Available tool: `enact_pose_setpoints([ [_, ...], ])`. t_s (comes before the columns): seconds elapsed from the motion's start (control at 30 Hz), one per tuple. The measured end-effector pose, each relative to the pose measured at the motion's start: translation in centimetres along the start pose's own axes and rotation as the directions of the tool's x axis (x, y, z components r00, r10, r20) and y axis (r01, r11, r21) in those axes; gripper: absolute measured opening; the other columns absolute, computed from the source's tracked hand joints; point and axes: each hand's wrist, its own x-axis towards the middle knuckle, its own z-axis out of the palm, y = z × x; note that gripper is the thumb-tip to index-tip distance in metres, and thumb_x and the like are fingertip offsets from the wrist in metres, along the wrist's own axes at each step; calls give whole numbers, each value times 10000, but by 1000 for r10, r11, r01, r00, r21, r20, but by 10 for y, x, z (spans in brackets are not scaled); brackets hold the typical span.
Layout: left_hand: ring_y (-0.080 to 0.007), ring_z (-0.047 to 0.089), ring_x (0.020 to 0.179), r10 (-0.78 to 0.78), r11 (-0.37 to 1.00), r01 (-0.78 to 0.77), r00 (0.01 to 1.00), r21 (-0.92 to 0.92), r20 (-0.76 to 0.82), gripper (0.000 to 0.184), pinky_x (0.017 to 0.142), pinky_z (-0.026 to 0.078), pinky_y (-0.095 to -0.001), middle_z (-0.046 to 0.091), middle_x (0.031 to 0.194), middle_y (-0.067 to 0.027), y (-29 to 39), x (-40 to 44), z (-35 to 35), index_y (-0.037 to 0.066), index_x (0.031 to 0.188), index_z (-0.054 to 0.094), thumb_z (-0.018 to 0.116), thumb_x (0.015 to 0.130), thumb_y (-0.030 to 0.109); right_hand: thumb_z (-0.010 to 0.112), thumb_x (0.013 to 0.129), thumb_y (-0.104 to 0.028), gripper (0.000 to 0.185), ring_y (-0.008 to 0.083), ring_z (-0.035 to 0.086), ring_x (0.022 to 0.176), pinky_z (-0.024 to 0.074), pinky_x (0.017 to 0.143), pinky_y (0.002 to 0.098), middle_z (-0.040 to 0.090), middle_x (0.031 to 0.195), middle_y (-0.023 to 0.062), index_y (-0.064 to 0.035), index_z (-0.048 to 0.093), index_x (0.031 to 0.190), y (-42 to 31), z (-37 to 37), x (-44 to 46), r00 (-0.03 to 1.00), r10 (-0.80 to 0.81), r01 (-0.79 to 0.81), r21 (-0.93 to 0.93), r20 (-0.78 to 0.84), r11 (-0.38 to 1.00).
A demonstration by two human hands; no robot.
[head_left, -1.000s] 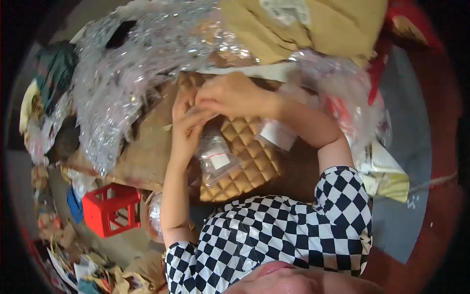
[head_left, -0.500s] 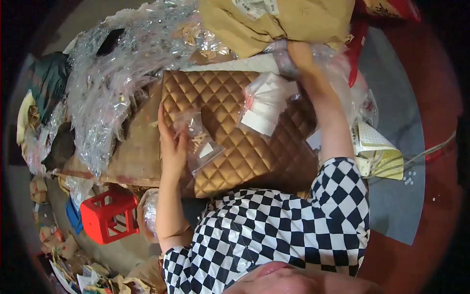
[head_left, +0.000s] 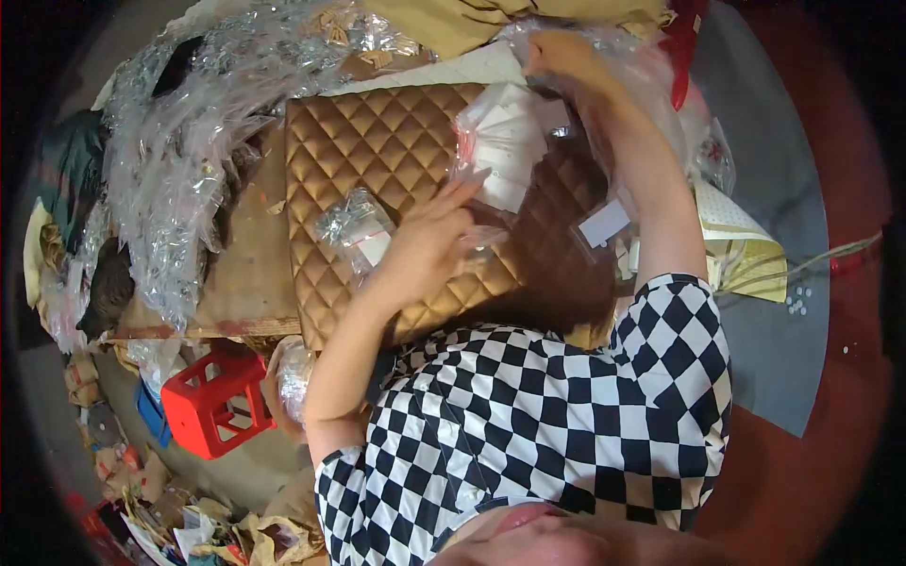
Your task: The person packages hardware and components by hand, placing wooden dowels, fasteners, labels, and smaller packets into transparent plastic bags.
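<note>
On the brown quilted pad [head_left: 354, 127], my left hand [head_left: 429, 241] reaches over the middle, fingers stretched out. Its fingertips are at the lower edge of a fanned stack of clear bags with white cards [head_left: 507, 156]. Clear plastic [head_left: 486, 236] shows beside the thumb side of this hand; its contents are hard to make out. Left of the wrist lies a small clear bag [head_left: 359, 231] with a white card and silvery bits. My right hand [head_left: 559, 52] is beyond the pad's far edge among clear plastic bags, its fingers blurred and partly hidden.
Another bag with a white card [head_left: 604, 224] lies at the pad's right side. Crinkled clear bags [head_left: 179, 179] heap up on the left. A tan sack [head_left: 444, 24] sits at the back. A red stool [head_left: 215, 401] stands below the table's left edge.
My left hand has moved right, from the small bag at the pad's left side to the fanned cards. My right hand stays at the far edge. The whole view has shifted slightly.
</note>
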Motion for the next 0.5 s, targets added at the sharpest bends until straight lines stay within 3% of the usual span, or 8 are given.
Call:
enact_pose_setpoints([
  [0.07, -388, 583, 1115, 117, 982, -112, 993, 151, -18, 124, 934, 479, -433, 600, 1251, -203, -10, 0, 24, -3, 873, 555, 641, 791, 35, 685, 824, -252, 202, 206, 591, 559, 443, 519, 362, 631, 634, 89, -76, 630, 740, 16, -1, 12, 1000, 3, -3, 74, 1, 997],
  [0.13, -394, 576, 1138, -63, 961, 24, 989, 274, 136, 182, 931, 479, -450, 583, 1259, -234, -17, -14, 44, 3, 927, 570, 637, 763, 42, 715, 832, -305, 268, 150, 560, 555, 430, 514, 330, 599, 609, 33, -74, 625, 734, 30, 5, 17, 999, 43, -33, 321, -23, 947],
  [0.2, -395, 595, 1089, -38, 960, 14, 996, 279, 81, 211, 918, 486, -438, 600, 1202, -240, 8, -16, 29, 20, 960, 576, 629, 759, 55, 710, 838, -297, 264, 132, 540, 549, 420, 515, 322, 590, 614, 15, -70, 623, 735, 38, 6, 16, 993, 104, -74, 371, -61, 926],
  [0.27, -375, 580, 1127, -413, 907, 291, 753, 303, 513, 245, 979, 452, -429, 625, 1153, -214, 45, -9, -6, -13, 1026, 585, 546, 786, 19, 704, 844, -289, 261, 113, 521, 543, 410, 515, 314, 582, 618, -3, -67, 622, 736, 36, 11, 18, 983, 160, -108, 425, -88, 899],
  [0.33, -371, 599, 1079, -433, 898, 307, 741, 315, 513, 238, 929, 474, -434, 620, 1135, -210, 44, -12, -9, 2, 1024, 601, 544, 794, 28, 686, 862, -264, 230, 99, 514, 547, 398, 501, 296, 585, 639, 0, -68, 630, 756, 30, 15, 21, 916, 317, -158, 506, -245, 848],
  [0.4, -368, 618, 1031, -445, 892, 310, 732, 329, 517, 233, 879, 496, -439, 615, 1116, -205, 37, -14, -6, 17, 1022, 616, 542, 803, 37, 674, 872, -248, 219, 103, 529, 559, 409, 511, 283, 596, 659, 7, -65, 632, 760, 2, -3, 14, 917, 377, -230, 603, -128, 764],
  [0.47, -372, 631, 972, 62, 954, -84, 995, 289, 84, 142, 829, 504, -452, 582, 1183, -212, 13, -20, 16, 46, 932, 628, 567, 807, 70, 663, 881, -232, 209, 108, 545, 571, 420, 520, 270, 608, 679, 14, -62, 635, 765, -5, -11, 10, 906, 423, -302, 675, -16, 673],
  [0.5, -372, 631, 972, 66, 953, -86, 995, 291, 77, 142, 829, 504, -452, 582, 1183, -212, 0, -19, 27, 46, 932, 628, 567, 807, 70, 656, 887, -221, 179, 117, 548, 577, 424, 526, 261, 611, 697, 19, -58, 633, 817, -2, -8, 8, 941, 312, -268, 848, 129, 457],
])
